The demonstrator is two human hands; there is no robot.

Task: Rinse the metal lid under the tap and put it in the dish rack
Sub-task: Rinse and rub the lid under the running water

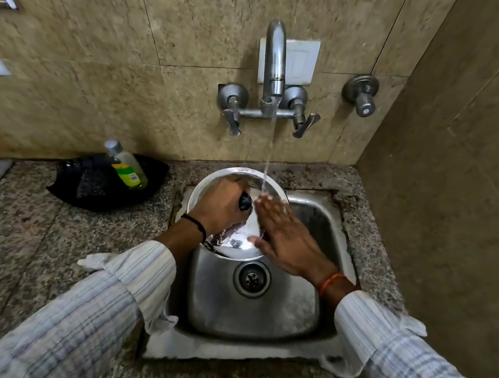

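A round metal lid (237,242) with a black knob (245,202) is held tilted over the steel sink (260,312). My left hand (220,207) grips the lid around the knob. My right hand (286,238) lies flat against the lid's surface, fingers spread, its fingertips under the thin stream of water (270,148). The water runs from the wall tap (275,60) and lands near the lid's upper edge. No dish rack shows in this view.
A black tray (68,189) with a dish soap bottle (127,166) and a scrubber sits on the granite counter (38,244) left of the sink. A side wall (453,208) closes in on the right. The drain (251,279) lies below the lid.
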